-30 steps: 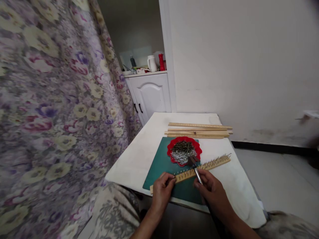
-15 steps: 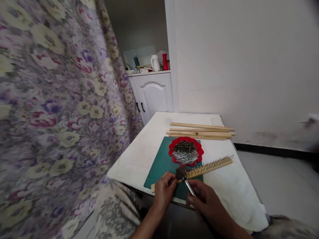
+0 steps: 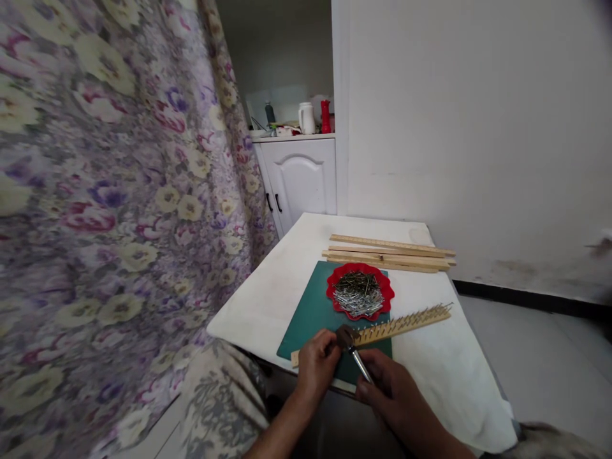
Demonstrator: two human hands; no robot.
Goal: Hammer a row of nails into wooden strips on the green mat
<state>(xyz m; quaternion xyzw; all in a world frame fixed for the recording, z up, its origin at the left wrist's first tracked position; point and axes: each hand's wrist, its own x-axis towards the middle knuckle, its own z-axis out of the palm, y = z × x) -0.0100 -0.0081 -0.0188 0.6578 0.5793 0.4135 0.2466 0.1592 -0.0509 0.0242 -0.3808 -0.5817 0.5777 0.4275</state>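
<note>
Near the front edge of the tabletop [image 3: 253, 307], white cloth and all, a wooden strip [image 3: 406, 326] lay slantwise across a green mat [image 3: 301, 322], its right end sticking out past the mat toward the tabletop's right edge. From the hammer [image 3: 347, 338] rightward it was bristling with nails [image 3: 423, 316], and its left end poked out beyond the left hand [image 3: 315, 357]. That hand had fingers curled and thumb close to the fingertips, right down at the strip; too small to tell if anything was pinched in there. The right hand [image 3: 394, 386] was wrapped around the hammer's handle, with the head just beside the left fingertips. Couldn't tell if it touched the wood.

Over the mat's far right corner sat a red scalloped dish [image 3: 331, 290] of loose nails [image 3: 357, 296], dark at the back, shiny up front. More strips [image 3: 382, 260] lay by the tabletop's far right corner. Beyond the far edge: a white cabinet [image 3: 303, 178] with 2 black handles [image 3: 278, 203], plus a flowered curtain [image 3: 143, 223] off left.
</note>
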